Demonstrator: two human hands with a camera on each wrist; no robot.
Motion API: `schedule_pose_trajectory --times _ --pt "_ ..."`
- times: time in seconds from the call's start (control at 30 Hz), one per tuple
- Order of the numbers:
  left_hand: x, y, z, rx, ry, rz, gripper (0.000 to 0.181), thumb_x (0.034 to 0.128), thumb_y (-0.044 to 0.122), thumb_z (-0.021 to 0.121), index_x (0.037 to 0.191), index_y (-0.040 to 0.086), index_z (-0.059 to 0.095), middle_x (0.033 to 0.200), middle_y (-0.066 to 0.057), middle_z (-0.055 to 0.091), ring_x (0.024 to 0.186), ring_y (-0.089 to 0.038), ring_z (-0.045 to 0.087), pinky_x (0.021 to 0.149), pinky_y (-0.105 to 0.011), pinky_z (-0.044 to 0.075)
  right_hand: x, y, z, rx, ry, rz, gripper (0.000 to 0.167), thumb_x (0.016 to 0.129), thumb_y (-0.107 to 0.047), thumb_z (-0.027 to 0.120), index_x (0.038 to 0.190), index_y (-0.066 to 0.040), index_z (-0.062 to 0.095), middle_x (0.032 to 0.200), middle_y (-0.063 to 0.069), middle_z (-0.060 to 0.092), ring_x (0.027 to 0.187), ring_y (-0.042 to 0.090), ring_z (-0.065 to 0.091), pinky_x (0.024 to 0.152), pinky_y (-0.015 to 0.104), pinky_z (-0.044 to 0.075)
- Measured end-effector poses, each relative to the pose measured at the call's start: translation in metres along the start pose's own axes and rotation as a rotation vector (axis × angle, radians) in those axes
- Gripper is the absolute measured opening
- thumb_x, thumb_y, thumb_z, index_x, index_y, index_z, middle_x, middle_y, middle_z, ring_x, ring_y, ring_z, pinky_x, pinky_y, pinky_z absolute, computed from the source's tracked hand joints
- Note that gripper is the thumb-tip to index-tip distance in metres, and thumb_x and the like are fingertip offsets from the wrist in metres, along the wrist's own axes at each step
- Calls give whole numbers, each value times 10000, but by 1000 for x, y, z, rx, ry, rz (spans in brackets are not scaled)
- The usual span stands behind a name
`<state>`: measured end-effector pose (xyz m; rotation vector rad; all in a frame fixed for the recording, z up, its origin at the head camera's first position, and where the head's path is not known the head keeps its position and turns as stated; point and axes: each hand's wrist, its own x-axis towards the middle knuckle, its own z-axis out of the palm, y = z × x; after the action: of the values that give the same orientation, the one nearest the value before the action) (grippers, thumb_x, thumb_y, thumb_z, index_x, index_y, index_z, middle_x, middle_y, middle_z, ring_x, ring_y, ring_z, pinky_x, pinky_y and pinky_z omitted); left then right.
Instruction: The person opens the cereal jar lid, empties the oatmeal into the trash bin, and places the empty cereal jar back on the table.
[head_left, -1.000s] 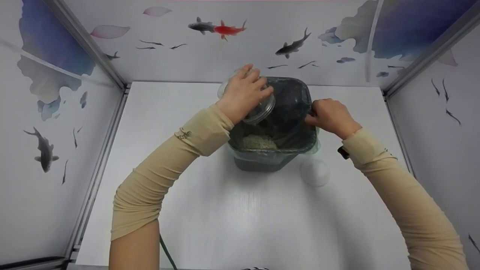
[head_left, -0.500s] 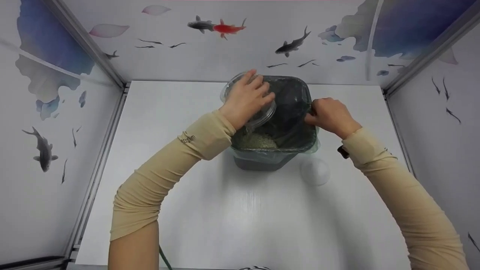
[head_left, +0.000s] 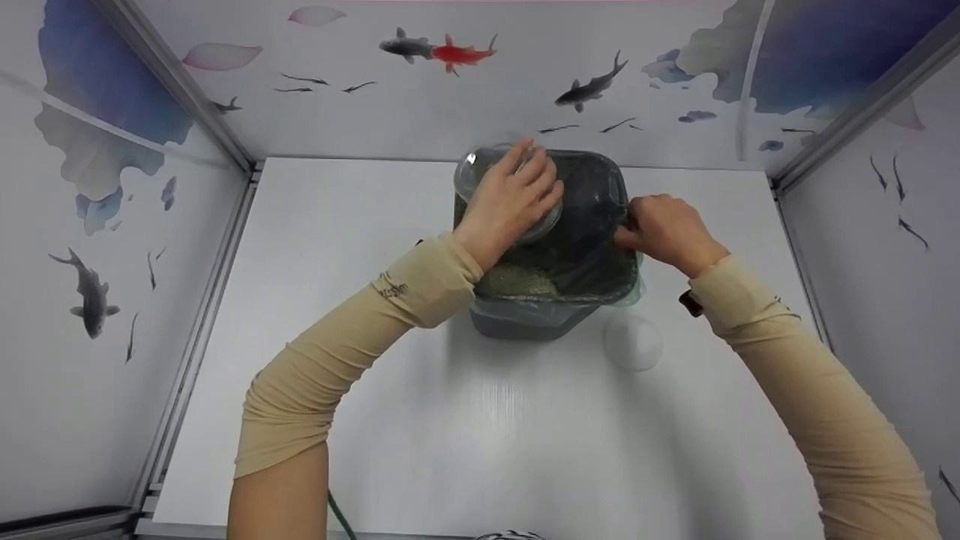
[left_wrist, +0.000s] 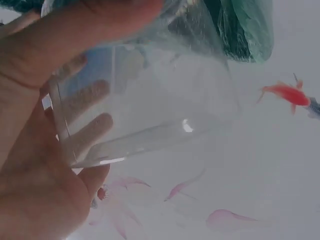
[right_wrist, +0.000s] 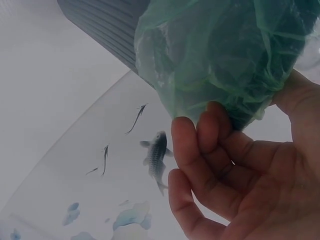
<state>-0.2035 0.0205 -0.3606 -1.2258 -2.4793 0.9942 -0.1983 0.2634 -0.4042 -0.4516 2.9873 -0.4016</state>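
My left hand (head_left: 510, 199) holds a clear plastic jar (head_left: 469, 174) tilted over the left part of a grey trash bin (head_left: 521, 322). In the left wrist view, the fingers curl round the jar (left_wrist: 165, 95) and show through its transparent wall; the part of it seen there looks empty. A green plastic bag (right_wrist: 210, 55) lines the bin and folds over its rim. At the bin's right rim, my right hand (head_left: 670, 231) grips the rim and the bag edge with curled fingers. Inside the bin lies a pale, grainy heap (head_left: 517, 281). The jar's mouth is mostly hidden.
A round clear lid (head_left: 634, 343) lies on the white table (head_left: 487, 435), right of the bin. Walls with printed fish (head_left: 592, 86) close in the back and both sides. A green cord (head_left: 341, 514) shows at the front edge, beside the left arm.
My left hand has shifted the jar a little to the right, further over the bin. The right hand stays at the rim, and the lid has not moved.
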Motion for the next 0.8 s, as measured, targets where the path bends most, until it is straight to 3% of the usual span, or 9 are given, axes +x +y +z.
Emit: schedule_pose_trajectory --times 0.17,0.47,0.7,0.8 --pt "1 3 0 39 -15 -23 562 1013 137 509 1521 213 282 1519 -97 299 1400 -297 244 1152 -459 106 -1 1 1 -13 11 -9 266 798 -146 587 598 -88 421 575 9 373 530 225 404 475 358 318" --pt "4 0 8 7 -103 -15 604 1006 146 526 1533 219 241 1532 -89 258 1409 -292 211 1150 -460 86 -2 1 -1 -4 7 -7 253 802 -152 589 612 -88 436 588 8 387 542 222 410 477 356 313" --pt "7 -9 10 -37 -2 -104 564 1003 44 496 1501 241 319 1500 -69 320 1383 -278 270 1144 -438 139 -2 -1 -2 9 -2 4 261 820 -158 605 624 -81 453 593 9 396 543 215 417 482 350 315" --pt "7 -7 5 -23 -25 -92 609 995 57 521 1521 240 275 1524 -78 287 1398 -288 238 1149 -454 106 -1 -1 -2 8 -2 1 269 825 -163 609 622 -82 451 588 7 394 535 212 418 477 350 316"
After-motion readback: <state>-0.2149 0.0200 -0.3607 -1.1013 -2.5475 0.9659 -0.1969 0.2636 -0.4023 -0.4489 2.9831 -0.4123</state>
